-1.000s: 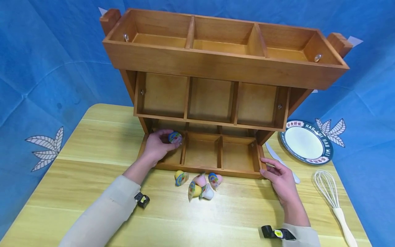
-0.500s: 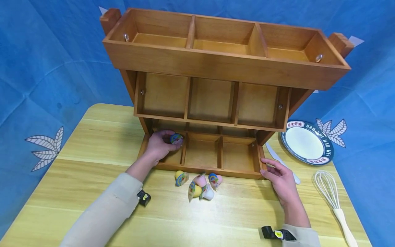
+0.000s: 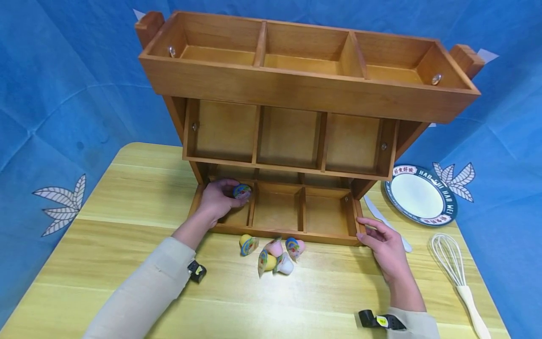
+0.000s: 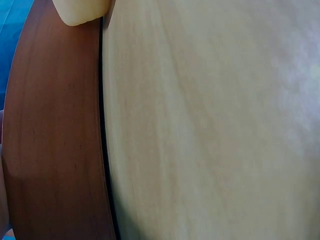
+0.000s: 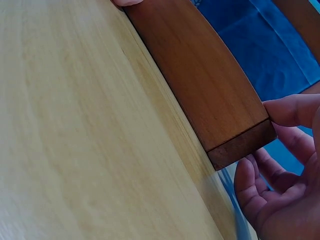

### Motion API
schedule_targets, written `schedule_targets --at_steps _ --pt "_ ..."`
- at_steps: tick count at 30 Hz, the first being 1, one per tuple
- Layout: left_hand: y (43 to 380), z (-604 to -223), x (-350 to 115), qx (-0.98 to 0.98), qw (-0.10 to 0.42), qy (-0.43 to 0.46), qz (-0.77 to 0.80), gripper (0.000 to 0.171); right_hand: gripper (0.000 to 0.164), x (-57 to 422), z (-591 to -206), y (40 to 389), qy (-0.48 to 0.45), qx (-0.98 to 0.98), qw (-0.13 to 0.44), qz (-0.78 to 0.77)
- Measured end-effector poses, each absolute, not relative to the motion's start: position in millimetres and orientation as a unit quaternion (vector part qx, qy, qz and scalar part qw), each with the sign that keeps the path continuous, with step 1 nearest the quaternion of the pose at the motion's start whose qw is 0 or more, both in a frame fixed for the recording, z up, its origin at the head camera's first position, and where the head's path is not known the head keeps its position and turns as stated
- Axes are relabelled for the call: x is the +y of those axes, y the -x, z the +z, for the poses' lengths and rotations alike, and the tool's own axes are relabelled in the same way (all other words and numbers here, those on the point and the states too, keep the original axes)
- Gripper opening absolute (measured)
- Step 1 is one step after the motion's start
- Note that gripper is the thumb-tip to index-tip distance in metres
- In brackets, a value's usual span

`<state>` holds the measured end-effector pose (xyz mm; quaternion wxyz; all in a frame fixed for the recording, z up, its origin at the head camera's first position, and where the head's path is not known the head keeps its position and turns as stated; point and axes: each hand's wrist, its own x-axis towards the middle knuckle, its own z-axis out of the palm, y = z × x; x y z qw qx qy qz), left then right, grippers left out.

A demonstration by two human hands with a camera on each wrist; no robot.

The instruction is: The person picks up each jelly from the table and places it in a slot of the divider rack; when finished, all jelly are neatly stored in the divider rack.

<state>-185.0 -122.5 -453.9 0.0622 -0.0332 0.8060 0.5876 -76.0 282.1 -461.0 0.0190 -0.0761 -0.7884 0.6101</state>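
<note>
In the head view my left hand (image 3: pixel 218 200) holds a jelly cup (image 3: pixel 242 191) with a blue printed lid between thumb and fingers. It is over the left compartment of the bottom tray (image 3: pixel 279 233) of a wooden three-tier rack (image 3: pixel 305 89). My right hand (image 3: pixel 385 242) grips that tray's right front corner, and the right wrist view shows fingertips at the tray's end (image 5: pixel 245 145). Several more jelly cups (image 3: pixel 269 260), yellow, pink and white, lie on the table before the tray. In the left wrist view a yellow cup (image 4: pixel 80 10) shows at the top.
To the right of the rack are a white knife (image 3: pixel 374 209), a green-rimmed plate (image 3: pixel 421 194) and a whisk (image 3: pixel 459 278) with a cream handle. The rack's upper tiers overhang the bottom tray. A blue cloth (image 3: pixel 76 61) hangs behind the table (image 3: pixel 118 235).
My left hand has shifted very slightly to the right and down with the jelly cup. The right hand stays at the tray corner, and the loose cups have not moved.
</note>
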Motion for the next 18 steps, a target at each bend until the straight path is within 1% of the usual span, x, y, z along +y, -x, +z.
schedule_targets --at_steps 12,18 --pt "182 -449 -126 0.801 0.083 0.045 0.591 0.059 0.037 283 -461 77 0.07 -0.789 0.017 0.61" --pt "177 -440 -128 0.822 0.064 0.036 0.564 0.06 0.037 281 -459 78 0.074 -0.794 0.017 0.604"
